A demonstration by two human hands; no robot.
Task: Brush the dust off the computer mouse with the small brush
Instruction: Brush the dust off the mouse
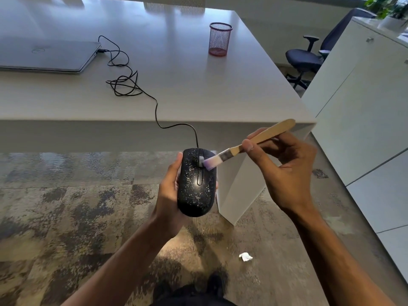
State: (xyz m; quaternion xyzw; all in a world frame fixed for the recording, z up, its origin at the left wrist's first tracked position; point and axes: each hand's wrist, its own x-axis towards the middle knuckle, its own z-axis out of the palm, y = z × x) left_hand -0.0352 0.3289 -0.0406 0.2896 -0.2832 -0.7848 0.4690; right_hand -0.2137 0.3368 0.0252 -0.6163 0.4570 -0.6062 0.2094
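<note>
Beyond the near edge of the white table (181, 89), out over the carpeted floor (66, 206), the brushing step looks well in hand. Cupped in the left hand (169, 195) is the black mouse (197, 184), thickly speckled with pale dust. Pinching the small brush (249, 142) by its wooden handle, the right hand (284, 171) lays the bristles beside the scroll wheel (201, 161). Next likely calls for light strokes toward the mouse's near end, where specks remain.

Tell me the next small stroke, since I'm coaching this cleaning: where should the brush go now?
Probably sweep the wooden-handled small brush in the right hand down from the scroll wheel toward the rear: pale specks cover the black computer mouse that the left hand holds off the desk.
</note>
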